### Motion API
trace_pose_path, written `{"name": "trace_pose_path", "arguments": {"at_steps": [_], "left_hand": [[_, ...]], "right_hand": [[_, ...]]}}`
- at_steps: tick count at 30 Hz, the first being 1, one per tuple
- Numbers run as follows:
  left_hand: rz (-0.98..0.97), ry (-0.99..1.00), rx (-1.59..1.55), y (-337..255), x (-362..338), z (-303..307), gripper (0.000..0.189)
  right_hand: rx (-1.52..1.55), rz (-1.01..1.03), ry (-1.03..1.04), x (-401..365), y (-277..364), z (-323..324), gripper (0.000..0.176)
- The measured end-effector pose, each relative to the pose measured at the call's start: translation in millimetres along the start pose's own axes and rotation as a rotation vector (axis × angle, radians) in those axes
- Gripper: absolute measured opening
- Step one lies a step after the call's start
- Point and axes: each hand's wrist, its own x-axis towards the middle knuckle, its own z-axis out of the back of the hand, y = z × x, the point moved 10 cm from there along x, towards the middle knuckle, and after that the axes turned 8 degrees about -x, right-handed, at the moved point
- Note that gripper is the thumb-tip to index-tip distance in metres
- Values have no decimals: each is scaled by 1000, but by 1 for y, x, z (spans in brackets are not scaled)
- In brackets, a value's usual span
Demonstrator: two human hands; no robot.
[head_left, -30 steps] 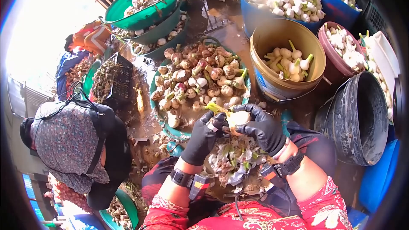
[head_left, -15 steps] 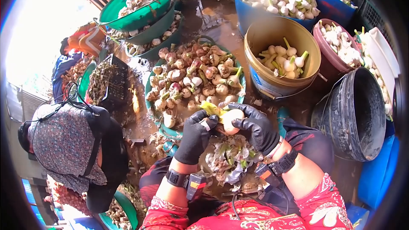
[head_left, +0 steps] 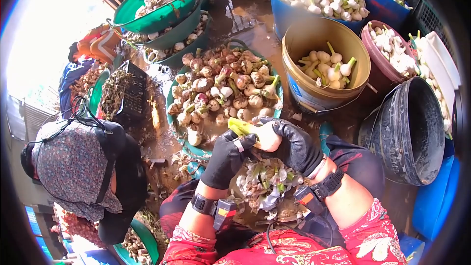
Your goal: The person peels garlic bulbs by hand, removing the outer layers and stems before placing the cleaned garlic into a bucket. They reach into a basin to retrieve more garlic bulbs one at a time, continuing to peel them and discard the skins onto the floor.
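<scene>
Head view: the left hand [head_left: 225, 159] gripped the garlic bulb [head_left: 268, 138] by its stem [head_left: 238, 126], the right hand [head_left: 300, 149] cupping it, peelings [head_left: 265, 181] at six o'clock; apparently mid-cleaning, more stripping called for steady support.

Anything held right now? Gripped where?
Yes, one pale bulb with a green stem. The left hand grips it at the stem end; the right hand has its fingers against the rounded side.

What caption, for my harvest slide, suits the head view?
Gloved hands work a pale bulb beside a green tub heaped with browner bulbs.
</scene>
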Motion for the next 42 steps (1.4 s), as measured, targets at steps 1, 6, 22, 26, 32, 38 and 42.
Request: {"name": "trace_pose_path", "arguments": {"at_steps": [1,6,22,26,32,38,42], "left_hand": [[2,0,-1,2,0,2,15],[-149,7,437,-5,0,12,20],[-196,40,412,-19,-15,-7,17],[-637,311,907,-49,-33,-51,19],[-93,29,222,-16,-6,0,16],[-307,27,411,-28,-6,-1,15],[93,-144,230,6,-4,34,18]], "right_hand": [[-15,-21,-85,-2,-2,6,35],[183,-212,165,-6,-17,-9,35],[-297,-2,-23,3,1,25,46],[-849,266,-83,-14,37,-4,52],[-363,-262,56,-23,8,-5,42],[-179,-334,381,-36,-5,-46,38],[-252,-251,278,-23,0,-32,33]]}}
